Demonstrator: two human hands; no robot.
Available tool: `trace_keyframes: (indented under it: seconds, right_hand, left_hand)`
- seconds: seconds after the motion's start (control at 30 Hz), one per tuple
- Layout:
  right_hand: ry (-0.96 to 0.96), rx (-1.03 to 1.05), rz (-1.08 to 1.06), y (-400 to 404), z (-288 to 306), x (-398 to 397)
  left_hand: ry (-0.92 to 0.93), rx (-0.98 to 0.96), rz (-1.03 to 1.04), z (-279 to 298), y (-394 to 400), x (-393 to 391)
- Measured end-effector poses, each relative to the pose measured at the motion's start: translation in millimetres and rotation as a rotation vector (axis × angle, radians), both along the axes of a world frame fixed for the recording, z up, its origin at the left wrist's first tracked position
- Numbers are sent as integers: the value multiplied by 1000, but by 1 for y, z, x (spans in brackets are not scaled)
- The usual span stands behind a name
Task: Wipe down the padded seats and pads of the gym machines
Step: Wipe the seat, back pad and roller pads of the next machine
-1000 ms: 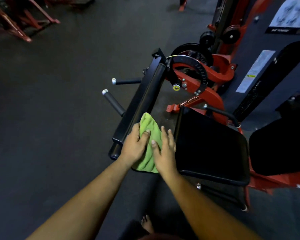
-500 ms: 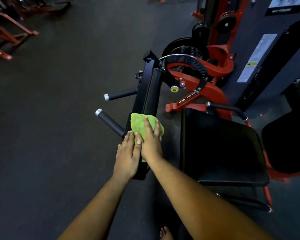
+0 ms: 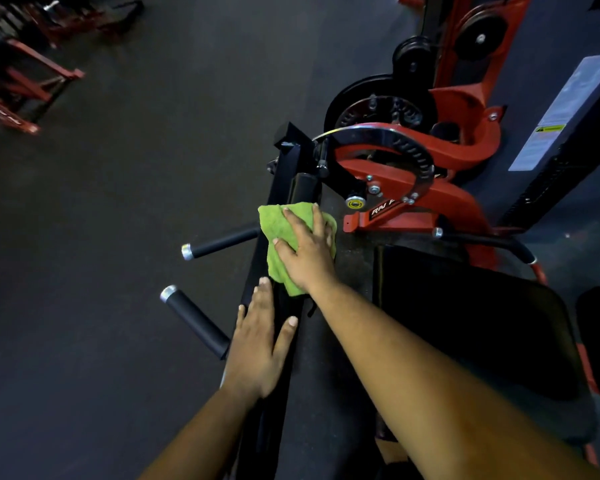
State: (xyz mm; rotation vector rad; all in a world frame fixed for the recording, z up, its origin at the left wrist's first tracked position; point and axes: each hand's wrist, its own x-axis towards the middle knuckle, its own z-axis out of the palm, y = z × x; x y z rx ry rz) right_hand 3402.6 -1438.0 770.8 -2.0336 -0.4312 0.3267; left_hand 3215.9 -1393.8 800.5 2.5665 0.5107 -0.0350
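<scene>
1. Cloth (image 3: 284, 233) sits further up the long black arm pad (image 3: 303, 188) than it did half a second back; a second ago it was low on the pad, near the closer end, with both hands bunched on it.
2. Right hand (image 3: 307, 252) has carried the green microfibre cloth up toward the red pivot bracket (image 3: 430, 202), so the stroke runs from near end to far end.
3. Left hand (image 3: 258, 344) has dropped off the cloth and stayed behind on the lower stretch of the pad.
4. Meaning for the task, as a judgement: lower part of this pad looks covered, the short top section above the cloth is not yet wiped, and the wide black seat pad (image 3: 471, 327) to the right shows no cloth on it.
5. Right hand pose: palm down, fingers spread and nearly straight, pressing flat on the cloth rather than pinching it; forearm reaches diagonally in from lower right.
6. Left hand pose: flat, fingers straight and together, thumb splayed to the right, resting on the pad and holding nothing, seemingly bracing it.
7. Two black grip handles (image 3: 194, 320) with silver caps stick out to the left of the pad, untouched; the upper one lies just beside the cloth's edge.
8. Dark rubber floor (image 3: 136, 168) all round.
</scene>
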Motion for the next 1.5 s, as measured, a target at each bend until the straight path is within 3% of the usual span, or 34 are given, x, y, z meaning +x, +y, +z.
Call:
trace_keyframes:
  seconds: [0.1, 0.2, 0.27, 0.37, 0.43, 0.57, 0.7, 0.77, 0.87, 1.03, 1.17, 1.3, 1.4, 1.5]
  right_hand:
    - [-47, 22, 18, 10, -4, 46]
    - [58, 276, -12, 8, -13, 68]
    - [188, 436, -92, 1, -22, 47]
    - [322, 438, -121, -16, -35, -14]
    - [255, 413, -57, -22, -34, -32]
    - [148, 429, -85, 5, -19, 53]
    - [459, 529, -257, 17, -38, 87]
    - [421, 332, -247, 10, -58, 43]
    - [419, 241, -121, -5, -72, -32]
    - [377, 491, -192, 0, -28, 30]
    - [152, 273, -160, 10, 6, 57]
    - [-72, 135, -29, -15, 8, -35]
    - [-111, 134, 87, -36, -1, -84]
    - [-105, 32, 82, -18, 11, -41]
  left_hand:
    - [37, 16, -6, 3, 0, 1]
    - [51, 11, 6, 4, -1, 3]
    - [52, 3, 8, 5, -1, 2]
    - [54, -9, 15, 4, -1, 4]
    - [57, -10, 12, 3, 0, 4]
    - [72, -7, 21, 2, 1, 3]
    - [68, -27, 33, 3, -1, 4]
    - [61, -38, 37, 3, -1, 4]
    - [57, -49, 37, 2, 0, 3]
    - [40, -49, 33, -2, 2, 2]
    - [-21, -103, 51, -4, 3, 1]
    - [-213, -163, 119, -2, 0, -4]
    - [-325, -154, 192, 0, -3, -14]
    - [-301, -171, 204, -2, -6, -34]
